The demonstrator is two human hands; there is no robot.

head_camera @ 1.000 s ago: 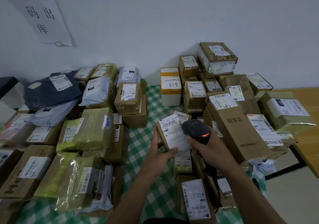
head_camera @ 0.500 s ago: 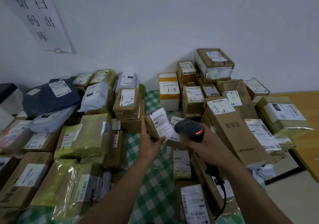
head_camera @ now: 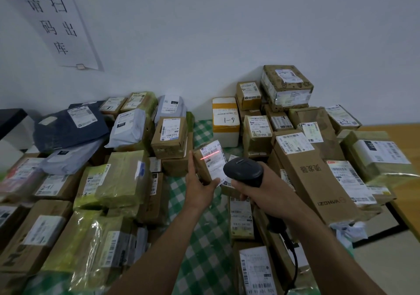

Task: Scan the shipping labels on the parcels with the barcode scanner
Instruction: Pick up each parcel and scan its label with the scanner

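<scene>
My left hand (head_camera: pixel 198 187) grips a small brown cardboard parcel (head_camera: pixel 203 168) from below and behind, holding it tilted above the table's middle. Its white shipping label (head_camera: pixel 213 161) faces me, and a red scan line crosses the label's upper part. Just right of it, my right hand (head_camera: pixel 264 191) holds a black barcode scanner (head_camera: pixel 243 172) by its handle, with the head pointed at the label. The scanner's black cable (head_camera: pixel 293 256) hangs down toward the lower right.
A green checked tablecloth (head_camera: pixel 200 247) covers the table. Several parcels and mailer bags are piled on the left (head_camera: pixel 113 176) and several boxes on the right (head_camera: pixel 311 172), including a long box. A wooden table (head_camera: pixel 400 135) stands at far right. A paper sign (head_camera: pixel 59 24) hangs on the wall.
My left hand carried the small parcel up and leftward and turned its label toward the scanner. The scanner followed, and a red scan line now lies on the label.
</scene>
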